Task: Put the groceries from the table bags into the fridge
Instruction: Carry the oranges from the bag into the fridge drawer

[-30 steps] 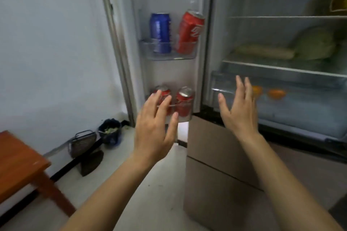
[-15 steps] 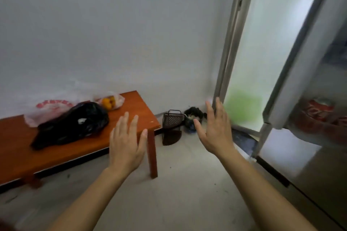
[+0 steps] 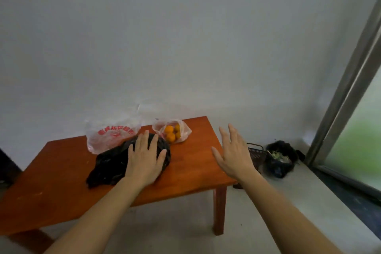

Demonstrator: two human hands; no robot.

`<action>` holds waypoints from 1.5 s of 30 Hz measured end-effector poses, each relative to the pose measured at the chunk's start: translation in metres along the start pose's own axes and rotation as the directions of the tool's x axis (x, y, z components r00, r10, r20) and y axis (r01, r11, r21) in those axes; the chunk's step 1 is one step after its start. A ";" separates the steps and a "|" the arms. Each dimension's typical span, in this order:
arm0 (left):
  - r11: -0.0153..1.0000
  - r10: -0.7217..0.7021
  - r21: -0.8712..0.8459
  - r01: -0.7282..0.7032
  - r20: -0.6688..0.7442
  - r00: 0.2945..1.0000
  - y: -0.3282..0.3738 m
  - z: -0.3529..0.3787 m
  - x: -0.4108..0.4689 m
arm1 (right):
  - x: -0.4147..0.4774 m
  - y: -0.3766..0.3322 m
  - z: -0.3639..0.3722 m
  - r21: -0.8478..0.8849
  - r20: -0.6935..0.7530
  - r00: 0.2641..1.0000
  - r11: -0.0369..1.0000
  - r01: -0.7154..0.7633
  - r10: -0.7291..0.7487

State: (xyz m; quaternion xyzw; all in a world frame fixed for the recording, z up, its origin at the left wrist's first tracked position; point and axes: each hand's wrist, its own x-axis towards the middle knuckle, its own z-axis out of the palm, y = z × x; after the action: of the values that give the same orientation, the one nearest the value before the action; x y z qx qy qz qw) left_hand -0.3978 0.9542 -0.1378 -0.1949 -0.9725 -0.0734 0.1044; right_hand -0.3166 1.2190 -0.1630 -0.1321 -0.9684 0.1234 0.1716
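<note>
Both hands are held out flat with straight, slightly spread fingers, and neither has hold of anything. The left hand [image 3: 144,159] is over the near right part of a crumpled black plastic bag [image 3: 111,163]; whether the palm touches the bag cannot be told. Just beyond its fingertips and a little to the left lies a white plastic bag [image 3: 111,136] with red print. Beyond and to the right of those fingertips sits a clear bag [image 3: 183,133] with its mouth open, showing several oranges [image 3: 169,129]. The right hand [image 3: 233,154] hangs over the right end of the tabletop [image 3: 191,161], well apart from all three bags. On the floor just past its fingers stand a wire basket [image 3: 256,153] and a black bin bag [image 3: 280,159] of scraps. The fridge is not in view.

All three bags are thin film and will likely be limp and slippery, sagging around whatever is inside. The black one hides its contents, so its weight is a guess. It is best gathered at the bunched neck, or cradled from beneath in case something soft is in it. The oranges look firm and light but will roll out of the open mouth. Pinching that mouth closed, or lifting the fruit out one by one, seems safest.
</note>
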 end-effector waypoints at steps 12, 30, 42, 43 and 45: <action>0.994 -0.035 -0.096 0.051 0.163 0.986 -0.083 0.094 0.157 | 0.183 -0.045 0.116 0.083 0.257 0.963 0.994 0.064 -0.083; 0.881 0.403 -0.426 -0.207 0.444 0.800 -0.172 0.264 0.432 | 0.391 -0.090 0.314 0.088 0.613 0.790 0.993 -0.077 0.006; 0.957 0.291 -0.218 -0.194 0.670 0.683 -0.134 0.355 0.510 | 0.380 -0.066 0.418 0.180 0.722 0.687 0.981 -0.067 -0.085; 0.966 0.260 -0.193 -0.174 0.707 0.658 -0.130 0.361 0.513 | 0.378 -0.063 0.417 0.197 0.720 0.687 0.978 -0.069 -0.097; 0.973 0.228 -0.194 -0.124 0.745 0.627 -0.126 0.371 0.516 | 0.377 -0.059 0.417 0.222 0.714 0.692 0.972 -0.074 -0.110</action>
State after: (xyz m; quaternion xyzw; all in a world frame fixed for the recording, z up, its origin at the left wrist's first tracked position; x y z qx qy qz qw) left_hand -0.9776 1.0947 -0.3897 -0.3078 -0.8953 -0.0342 -0.3202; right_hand -0.8230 1.1957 -0.4132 -0.0424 -0.9375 0.2766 -0.2067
